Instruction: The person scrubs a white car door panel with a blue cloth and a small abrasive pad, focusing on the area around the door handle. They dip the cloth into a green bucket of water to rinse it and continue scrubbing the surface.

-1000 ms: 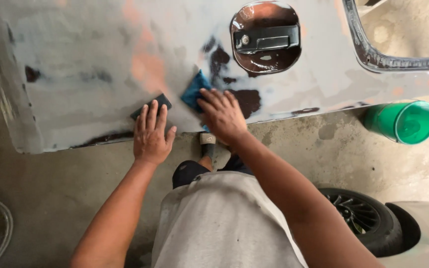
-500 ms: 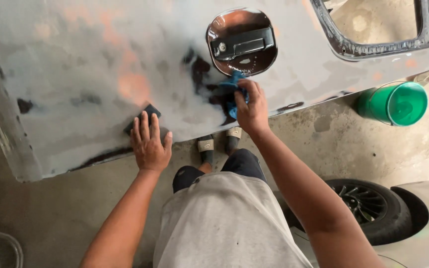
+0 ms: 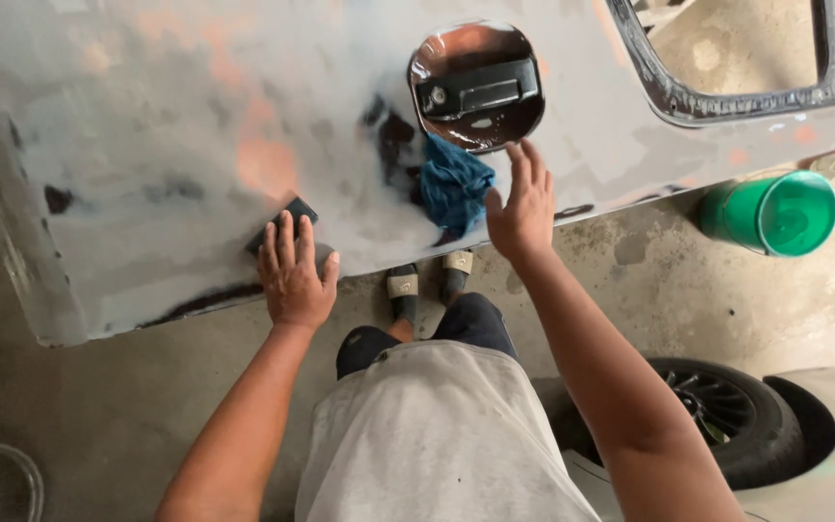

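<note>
Blue rag, black sanding block — grey, orange-patched panel, green bucket

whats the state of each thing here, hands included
left hand: flat on the dark sanding block, pressed to the panel
right hand: open, off the cloth
blue cloth: crumpled, lying loose on the panel
car panel: sanded, patchy grey, wet-looking
green bucket: upright on the floor

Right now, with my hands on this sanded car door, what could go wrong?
The blue rag lies loose on the sloping door panel beside the open right hand, so it might slide off onto the floor. The left hand presses a dark sanding block near the panel's lower edge, where it could slip off.
</note>
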